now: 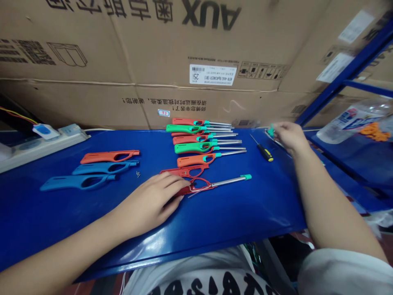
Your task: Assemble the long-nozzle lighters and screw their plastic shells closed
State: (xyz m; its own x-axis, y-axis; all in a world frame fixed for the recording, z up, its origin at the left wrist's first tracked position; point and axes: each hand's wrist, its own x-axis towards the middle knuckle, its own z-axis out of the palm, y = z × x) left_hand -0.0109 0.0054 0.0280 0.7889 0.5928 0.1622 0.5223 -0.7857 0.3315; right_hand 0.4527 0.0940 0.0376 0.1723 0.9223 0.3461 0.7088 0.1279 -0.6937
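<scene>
My left hand (156,198) is closed around the handle of a red gas lighter (201,186), whose shell lies opened, with a thin wire showing. Its metal tube (229,181) points right and ends in a teal tip (246,177). Just behind it is a loose red shell half (184,171). Far to the right, my right hand (288,136) has its fingers pinched at a small teal plastic piece (270,131); the fingertips are partly hidden. Metal tubes (278,142) lie under and beside that hand. A black and yellow screwdriver (264,151) rests left of it.
Several orange, red and green lighters (196,147) lie in a row behind my left hand. At left are one orange and two blue shells (78,182), beside small screws (138,174). A power strip (43,145), cardboard boxes (153,98) and a plastic bottle (346,123) border the blue table (260,209).
</scene>
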